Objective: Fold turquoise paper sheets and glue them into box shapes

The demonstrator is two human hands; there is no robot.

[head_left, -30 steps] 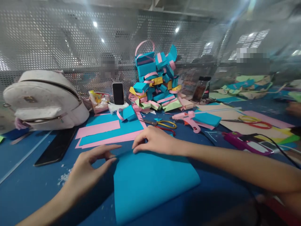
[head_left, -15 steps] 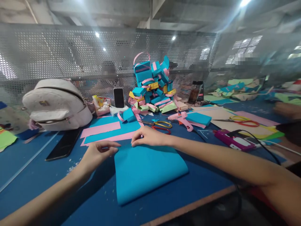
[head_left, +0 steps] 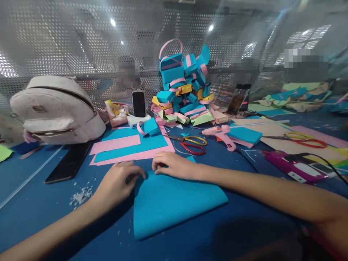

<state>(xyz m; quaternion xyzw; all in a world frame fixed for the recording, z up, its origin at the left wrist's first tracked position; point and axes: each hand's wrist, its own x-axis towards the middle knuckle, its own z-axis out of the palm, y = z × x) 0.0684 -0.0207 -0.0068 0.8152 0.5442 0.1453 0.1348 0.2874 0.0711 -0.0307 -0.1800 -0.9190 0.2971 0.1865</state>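
A sheet of blue paper (head_left: 174,206), folded over with a rounded bend toward me, lies on the blue table. My left hand (head_left: 119,179) is closed at the sheet's upper left corner, thumb and fingers pinched together there. On the far edge, my right hand (head_left: 174,165) has its fingers curled down and gripping the paper. A small corner of the sheet sticks out behind the right wrist. Just beyond my hands lie scissors (head_left: 193,142) with yellow and red handles, and flat pink and blue paper (head_left: 116,145).
A white backpack (head_left: 57,112) and a black phone (head_left: 69,163) stand at left. Behind is a pile of blue, pink and yellow paper boxes (head_left: 185,90). To the right are a pink glue gun (head_left: 221,136), a purple device (head_left: 296,166) with a cable, and more scissors (head_left: 301,138).
My view has tilted downward. My left hand has shifted right onto the paper's corner, its fingers more curled. Behind my right wrist, a paper corner now shows.
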